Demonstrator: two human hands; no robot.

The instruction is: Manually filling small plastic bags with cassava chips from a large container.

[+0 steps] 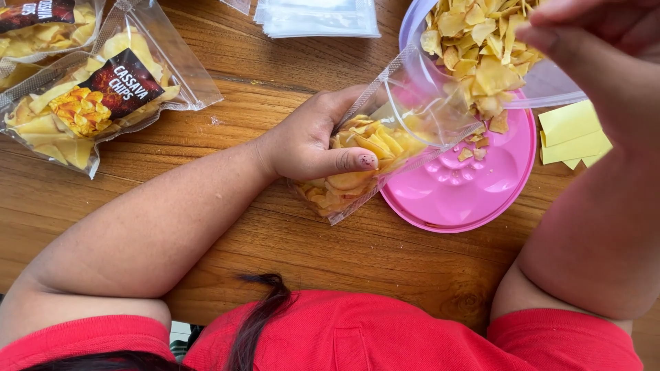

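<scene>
Clear plastic forms the small pouch at the centre of the view, half filled with pale yellow chips and lying tilted with its open mouth toward two o'clock. The left hand is closed around the pouch from nine o'clock, thumb pressed across its front. Over the mouth leans a translucent tub, heaped with the same chips, some of them sliding into the pouch. The right hand is at one o'clock by the tub's far side, blurred and partly out of frame, so I cannot tell how its fingers are set or whether it grips the tub. Under the tub lies a round pink lid with a few crumbs on it. At three o'clock are yellow paper slips. Filled, labelled bags lie at ten o'clock, and a stack of empty clear pouches at twelve. All rest on a wooden bench of warm brown planks with visible grain and a knot. Nothing of the room beyond shows.
</scene>
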